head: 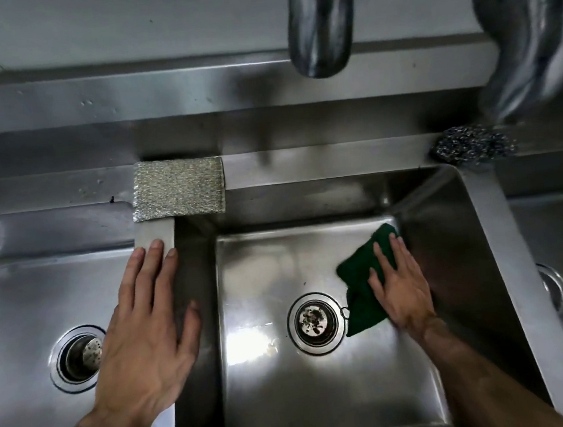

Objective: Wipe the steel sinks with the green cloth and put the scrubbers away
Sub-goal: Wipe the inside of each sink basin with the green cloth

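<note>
A pale tiled wall (117, 22) rises behind the steel backsplash ledge (124, 94), under glaring overhead light.

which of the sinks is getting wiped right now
The middle sink: the right hand presses the green cloth flat on its floor. The left hand only rests on the divider.

Dim, cool light; a bright glare patch on the middle sink floor (251, 340) beside the drain (316, 320). The faucet spout (320, 23) overhead is blurred, and straight edges bow at the frame's borders.
</note>
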A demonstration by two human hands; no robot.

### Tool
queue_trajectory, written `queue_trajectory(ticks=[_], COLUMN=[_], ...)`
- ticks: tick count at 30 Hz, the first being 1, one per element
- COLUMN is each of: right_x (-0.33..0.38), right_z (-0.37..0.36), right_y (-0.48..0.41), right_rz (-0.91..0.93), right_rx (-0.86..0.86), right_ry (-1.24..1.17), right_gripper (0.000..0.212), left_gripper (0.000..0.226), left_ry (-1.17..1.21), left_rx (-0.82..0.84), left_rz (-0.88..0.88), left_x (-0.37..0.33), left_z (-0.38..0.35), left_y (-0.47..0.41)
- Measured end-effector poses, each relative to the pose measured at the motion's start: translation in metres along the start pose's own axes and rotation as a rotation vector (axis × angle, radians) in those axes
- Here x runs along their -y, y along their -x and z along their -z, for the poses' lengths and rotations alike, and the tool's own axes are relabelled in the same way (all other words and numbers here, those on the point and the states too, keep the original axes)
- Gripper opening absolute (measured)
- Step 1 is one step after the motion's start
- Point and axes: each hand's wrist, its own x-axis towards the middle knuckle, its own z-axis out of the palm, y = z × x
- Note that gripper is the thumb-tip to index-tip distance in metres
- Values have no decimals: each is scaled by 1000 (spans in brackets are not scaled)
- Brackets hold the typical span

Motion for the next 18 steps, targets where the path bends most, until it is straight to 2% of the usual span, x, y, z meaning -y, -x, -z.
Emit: queue_trajectory(ticks=[9, 15, 18], right_x=[26, 8, 7], right_z=[-14, -24, -20], right_y=[-17, 59, 27], right_rz=[-14, 153, 108], right_rx=[-16, 73, 48], right_ry=[-47, -25, -17], right_gripper=[67, 64, 63], left_gripper=[72, 73, 73], left_ry=[-11, -18, -20], left_rx=[-19, -1, 0], left_rz=[-25, -12, -12], left_x=[-1, -2, -3], left_z=[0, 2, 1], left_y=[-1, 0, -1])
